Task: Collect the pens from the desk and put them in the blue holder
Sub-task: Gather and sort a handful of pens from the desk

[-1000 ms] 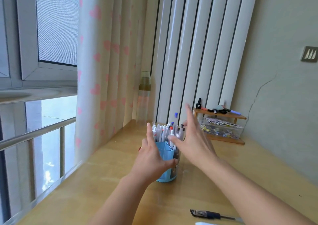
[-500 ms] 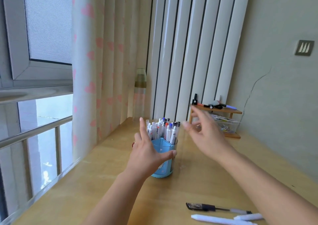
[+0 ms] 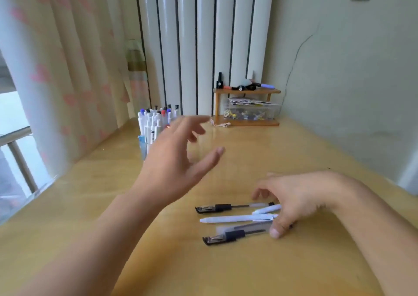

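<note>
The blue holder (image 3: 143, 145) stands at the desk's left, packed with several upright pens (image 3: 153, 120); my left hand (image 3: 178, 160) hovers in front of it, fingers spread, and hides most of it. Nearer me lie several loose pens: a black-capped clear pen (image 3: 228, 207), a long white pen (image 3: 235, 218), a short white pen (image 3: 267, 209) and another black-tipped clear pen (image 3: 235, 234). My right hand (image 3: 294, 200) rests over their right ends, fingers curled down, thumb touching the nearest clear pen. It grips nothing that I can see.
A small wooden shelf (image 3: 247, 91) with a clear box of clips (image 3: 248, 112) stands at the back by the wall. A heart-print curtain (image 3: 63, 69) hangs along the left edge. The wooden desk (image 3: 282, 151) runs wide between shelf and pens.
My left hand has let go of the holder and lifted away to the right. My right hand has dropped from the holder down onto the loose pens. The view tilted down.
</note>
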